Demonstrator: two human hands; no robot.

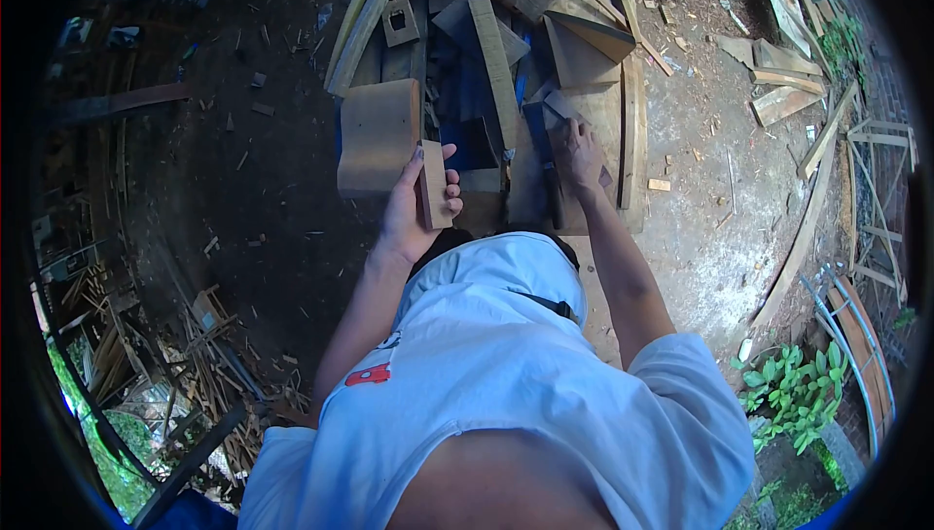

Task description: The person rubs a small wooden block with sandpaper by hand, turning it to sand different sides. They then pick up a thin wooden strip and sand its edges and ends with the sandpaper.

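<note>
My left hand (403,211) is wrapped round a small rectangular wooden block (434,190), held upright in front of my waist. Just beyond it lies a wider wooden piece with a curved lower edge (377,136). To the right, my right hand (581,155) reaches down over the pile with its fingers curled together. A flat grey piece (558,105) shows at its fingertips; I cannot tell whether the hand grips it. Beside that hand runs a dark, narrow piece (538,131). A long wooden strip (494,68) slants between the two hands.
Wooden offcuts are heaped ahead, among them a block with a square hole (399,21) and a wedge-shaped board (584,53). Scrap boards (786,102) lie on the ground at the right. Thin wood scraps (209,335) pile up at the left. A leafy plant (798,384) grows at lower right.
</note>
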